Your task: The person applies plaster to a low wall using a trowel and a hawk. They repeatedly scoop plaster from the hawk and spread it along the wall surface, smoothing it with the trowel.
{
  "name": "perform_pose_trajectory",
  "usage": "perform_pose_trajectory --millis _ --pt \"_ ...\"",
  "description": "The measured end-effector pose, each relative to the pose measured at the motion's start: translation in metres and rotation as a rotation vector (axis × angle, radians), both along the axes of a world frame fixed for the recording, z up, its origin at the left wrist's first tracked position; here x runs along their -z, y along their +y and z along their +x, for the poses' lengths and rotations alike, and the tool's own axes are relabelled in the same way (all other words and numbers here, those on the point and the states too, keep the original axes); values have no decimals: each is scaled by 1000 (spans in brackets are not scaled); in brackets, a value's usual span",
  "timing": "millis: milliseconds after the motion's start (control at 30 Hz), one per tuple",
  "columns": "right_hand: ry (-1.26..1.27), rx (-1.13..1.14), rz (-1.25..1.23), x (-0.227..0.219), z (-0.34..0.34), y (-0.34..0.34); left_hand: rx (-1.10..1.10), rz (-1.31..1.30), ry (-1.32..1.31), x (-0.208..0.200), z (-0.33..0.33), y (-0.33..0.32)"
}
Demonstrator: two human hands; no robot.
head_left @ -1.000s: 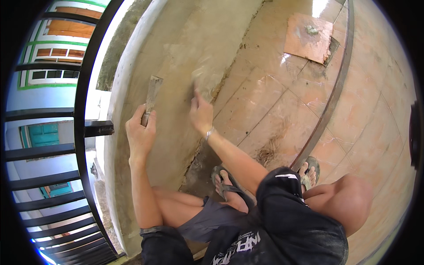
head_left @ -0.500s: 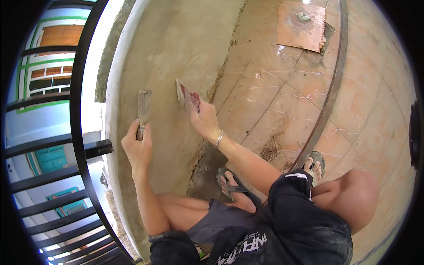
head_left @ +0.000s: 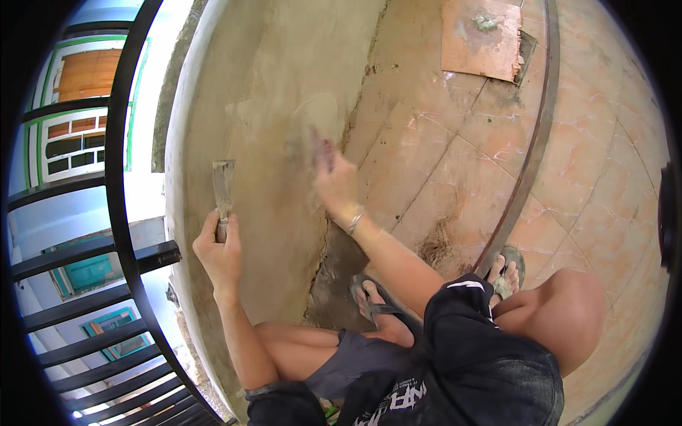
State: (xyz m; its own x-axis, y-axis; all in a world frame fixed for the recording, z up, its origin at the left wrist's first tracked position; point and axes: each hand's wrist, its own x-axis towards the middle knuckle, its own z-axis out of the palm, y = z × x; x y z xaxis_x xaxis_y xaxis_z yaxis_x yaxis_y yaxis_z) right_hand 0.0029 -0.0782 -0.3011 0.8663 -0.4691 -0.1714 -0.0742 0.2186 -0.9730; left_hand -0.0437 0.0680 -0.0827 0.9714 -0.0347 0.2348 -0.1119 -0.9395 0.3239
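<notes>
- While the left forearm is held nearly upright, the scraper [head_left: 223,186] is gripped by its handle, blade upward, in the left hand [head_left: 219,255], near the left edge of the plastered surface [head_left: 270,220].
- Near its rough right edge, a blurred reddish tool [head_left: 327,153] is gripped in the right hand [head_left: 337,187], forearm slanted leftward.

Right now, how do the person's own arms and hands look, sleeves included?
The left hand and right hand are gloveless. The left sleeve and right sleeve are black and short; the right bears a white mark. A silvery band circles the right wrist.
</notes>
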Motion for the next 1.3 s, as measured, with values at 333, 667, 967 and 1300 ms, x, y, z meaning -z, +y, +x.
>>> perform_pose_trajectory --millis 333,667,967,1300 --pt "-83 -7 0 4 12 2 -17 26 11 0 -1 2" --pt "-43 260 -70 -6 63 -28 -24 -17 15 0 -2 0" --pt "102 231 105 26 27 -25 -66 -55 44 1 0 1" --pt "-101 261 109 10 7 -9 -19 -23 20 0 0 1"
